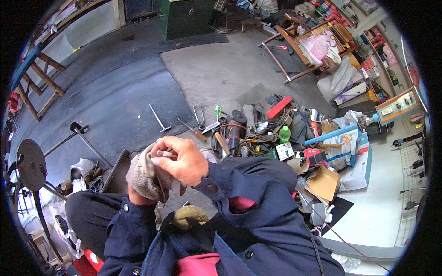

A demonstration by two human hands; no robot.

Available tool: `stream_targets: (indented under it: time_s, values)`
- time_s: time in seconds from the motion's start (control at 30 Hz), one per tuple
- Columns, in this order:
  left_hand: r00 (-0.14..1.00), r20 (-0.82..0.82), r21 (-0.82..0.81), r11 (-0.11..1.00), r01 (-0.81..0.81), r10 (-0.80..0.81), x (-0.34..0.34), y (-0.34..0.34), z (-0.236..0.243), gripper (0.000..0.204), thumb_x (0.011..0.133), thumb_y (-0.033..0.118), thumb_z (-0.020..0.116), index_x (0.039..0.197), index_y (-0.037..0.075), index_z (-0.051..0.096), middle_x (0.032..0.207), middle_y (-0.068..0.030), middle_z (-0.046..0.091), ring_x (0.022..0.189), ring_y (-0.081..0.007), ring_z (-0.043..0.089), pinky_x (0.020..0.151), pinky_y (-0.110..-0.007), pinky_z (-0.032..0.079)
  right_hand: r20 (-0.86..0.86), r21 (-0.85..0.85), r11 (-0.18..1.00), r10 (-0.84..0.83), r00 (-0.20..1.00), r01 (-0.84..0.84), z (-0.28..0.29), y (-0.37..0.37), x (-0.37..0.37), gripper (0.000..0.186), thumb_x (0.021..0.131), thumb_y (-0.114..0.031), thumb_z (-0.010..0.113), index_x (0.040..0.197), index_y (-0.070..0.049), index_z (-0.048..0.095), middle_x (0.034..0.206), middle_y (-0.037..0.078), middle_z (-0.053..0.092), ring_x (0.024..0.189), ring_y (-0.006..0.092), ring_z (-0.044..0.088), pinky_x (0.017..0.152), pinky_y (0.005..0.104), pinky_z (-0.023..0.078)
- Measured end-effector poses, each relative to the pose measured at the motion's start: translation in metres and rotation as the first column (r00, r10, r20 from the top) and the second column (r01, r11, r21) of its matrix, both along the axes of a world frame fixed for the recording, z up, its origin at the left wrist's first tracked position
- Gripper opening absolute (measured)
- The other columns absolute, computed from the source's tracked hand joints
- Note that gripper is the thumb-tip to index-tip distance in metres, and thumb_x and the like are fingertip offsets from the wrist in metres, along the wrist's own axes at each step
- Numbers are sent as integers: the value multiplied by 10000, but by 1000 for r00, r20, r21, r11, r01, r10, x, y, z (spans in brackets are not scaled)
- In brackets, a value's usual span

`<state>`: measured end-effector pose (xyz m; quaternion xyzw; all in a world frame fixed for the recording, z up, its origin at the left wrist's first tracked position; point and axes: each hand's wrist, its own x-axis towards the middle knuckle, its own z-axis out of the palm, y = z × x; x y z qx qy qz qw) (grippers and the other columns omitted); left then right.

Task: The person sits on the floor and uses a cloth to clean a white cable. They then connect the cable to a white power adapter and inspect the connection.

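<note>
A soft grey shoe, with dark stitches along a seam, is held up in front of me. My left hand holds it; the fingers are hidden in or behind it, and only the wrist shows. Over its upper edge my right hand is closed in a pinch on a small pale piece that I cannot make out clearly. A thin dark cord hangs below the shoe. On the floor beyond lie a hammer and an awl-like tool with a wooden handle.
Ahead to the right spreads a pile of tools and scraps with a green bottle and a red bar. A round black metal stand is at left. A wooden folding chair stands far right, a wooden stool far left.
</note>
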<state>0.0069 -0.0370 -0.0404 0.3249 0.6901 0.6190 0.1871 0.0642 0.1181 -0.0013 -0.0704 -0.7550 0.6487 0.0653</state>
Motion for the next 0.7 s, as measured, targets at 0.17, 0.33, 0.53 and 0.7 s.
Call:
stream_targets:
  time_s: [0.17,0.33,0.53,0.7]
  values:
    - [659,696,504,847,-168,-283,7,-3,-14,411,1022,244,501,1347,-7,524,1203,-121,629,1070,-226,626,924,-345,517,-24,-53,994,95,995,-97,-2,2,0,95,901,-29,652,987,11,651,949,52,645,889,93,611,799,266,507]
    - [441,799,541,810,-228,-409,9,-5,-19,432,1002,313,524,1309,10,550,1206,-119,634,1074,-237,631,916,-357,523,-151,-42,990,129,980,-137,-4,4,-3,82,832,-25,661,904,13,654,871,120,664,826,171,651,763,315,525]
    - [677,721,299,948,-112,-147,2,6,-13,444,982,308,578,1313,14,554,1098,-70,679,954,-247,667,792,-335,542,40,-122,986,116,992,-111,1,9,1,93,924,-58,644,1003,-10,636,866,22,646,837,93,606,755,275,504]
    - [901,-428,-748,585,-314,-63,-19,13,-12,479,911,299,628,1308,44,542,856,-177,703,755,-350,703,604,-456,517,92,73,997,30,995,-37,1,7,0,133,924,-139,673,967,-13,663,836,9,663,774,78,595,700,271,502]
